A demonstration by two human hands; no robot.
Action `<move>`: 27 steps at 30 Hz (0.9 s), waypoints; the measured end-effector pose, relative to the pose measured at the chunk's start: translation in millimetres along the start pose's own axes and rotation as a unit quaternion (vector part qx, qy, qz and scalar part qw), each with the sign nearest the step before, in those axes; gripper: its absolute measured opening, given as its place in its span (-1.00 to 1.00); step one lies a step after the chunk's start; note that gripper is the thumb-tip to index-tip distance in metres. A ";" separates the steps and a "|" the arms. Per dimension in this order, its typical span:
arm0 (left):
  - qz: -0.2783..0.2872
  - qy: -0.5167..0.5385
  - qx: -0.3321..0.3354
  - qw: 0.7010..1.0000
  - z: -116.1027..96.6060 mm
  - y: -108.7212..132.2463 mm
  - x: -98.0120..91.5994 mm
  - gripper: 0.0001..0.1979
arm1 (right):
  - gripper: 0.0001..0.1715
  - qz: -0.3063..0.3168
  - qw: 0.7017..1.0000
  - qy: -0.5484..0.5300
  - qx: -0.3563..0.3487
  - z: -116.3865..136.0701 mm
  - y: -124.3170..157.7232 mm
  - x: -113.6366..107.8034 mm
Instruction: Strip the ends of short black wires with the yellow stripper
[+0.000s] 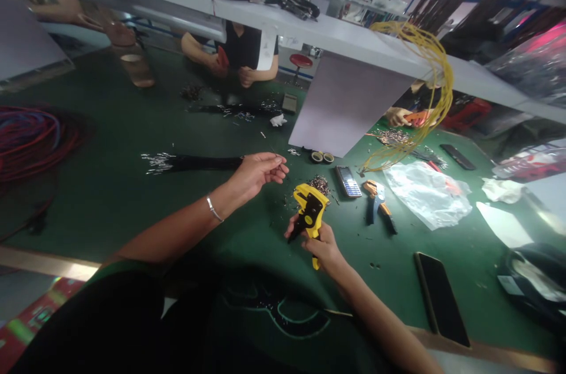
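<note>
My right hand (326, 243) gripped the yellow stripper (310, 209) just in front of the scrap pile (322, 184). My left hand (259, 173) pinched what looked like a thin wire (277, 157), best presented straight to the tool's mouth.

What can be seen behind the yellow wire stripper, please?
A pile of small metallic pieces lies behind the yellow wire stripper; whatever the tool's head covers cannot be seen.

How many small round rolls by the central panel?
2: left roll and right roll, side by side on the green table near the pale panel. More could hide behind it.
</note>
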State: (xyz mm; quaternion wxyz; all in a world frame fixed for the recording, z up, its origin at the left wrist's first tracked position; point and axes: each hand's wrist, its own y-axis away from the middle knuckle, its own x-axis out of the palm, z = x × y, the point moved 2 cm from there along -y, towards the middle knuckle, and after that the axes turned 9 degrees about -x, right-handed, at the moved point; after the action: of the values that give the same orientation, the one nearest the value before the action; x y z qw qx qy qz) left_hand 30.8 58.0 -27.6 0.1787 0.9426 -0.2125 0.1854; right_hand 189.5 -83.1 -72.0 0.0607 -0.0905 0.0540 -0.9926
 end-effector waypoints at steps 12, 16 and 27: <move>-0.010 0.004 -0.014 1.000 0.1 0.8 1.8 -0.92 | -0.54 -0.010 0.999 -0.052 0.001 -15.6 -1.1 -2.7; -0.013 0.004 -0.018 1.000 1.2 0.5 1.9 -0.91 | -0.60 -0.015 0.998 -0.068 -0.007 -18.7 -2.1 -2.5; -0.001 0.026 -0.048 0.999 4.3 -3.5 -2.7 -0.92 | -0.67 -0.008 0.998 -0.060 -0.013 -14.2 -2.1 -0.5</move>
State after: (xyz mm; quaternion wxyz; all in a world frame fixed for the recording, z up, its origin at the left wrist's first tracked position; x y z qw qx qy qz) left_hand 31.4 60.1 -33.3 0.2290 0.9283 -0.2151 0.1990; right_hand 187.1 -79.7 -85.8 0.0546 -0.1511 0.0628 -0.9850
